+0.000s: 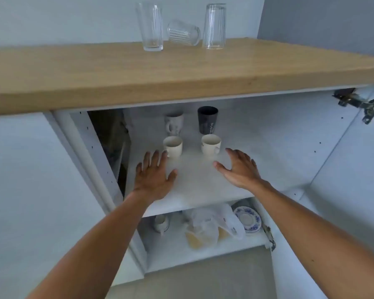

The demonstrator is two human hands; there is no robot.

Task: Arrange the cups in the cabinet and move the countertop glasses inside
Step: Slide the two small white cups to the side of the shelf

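Inside the open cabinet, the upper white shelf [268, 160] carries two cream cups in front, one on the left [173, 146] and one on the right [211, 145]. Behind them stand a patterned white mug [175, 124] and a dark cup [207, 119]. My left hand [153, 178] hovers open just in front of the left cream cup, fingertips close to it. My right hand [240, 169] is open a little right of the other cream cup. On the wooden countertop [95, 74] above are two tall glasses [150, 26] [214, 25] and a ribbed glass [183, 32] lying on its side between them.
The lower shelf holds a blue-patterned saucer [247, 220], a crumpled plastic bag [212, 225] and a small white jug [161, 222]. The cabinet door [354, 180] stands open at the right, with a metal hinge [363, 104] near the top. A dark gap runs along the cabinet's left side.
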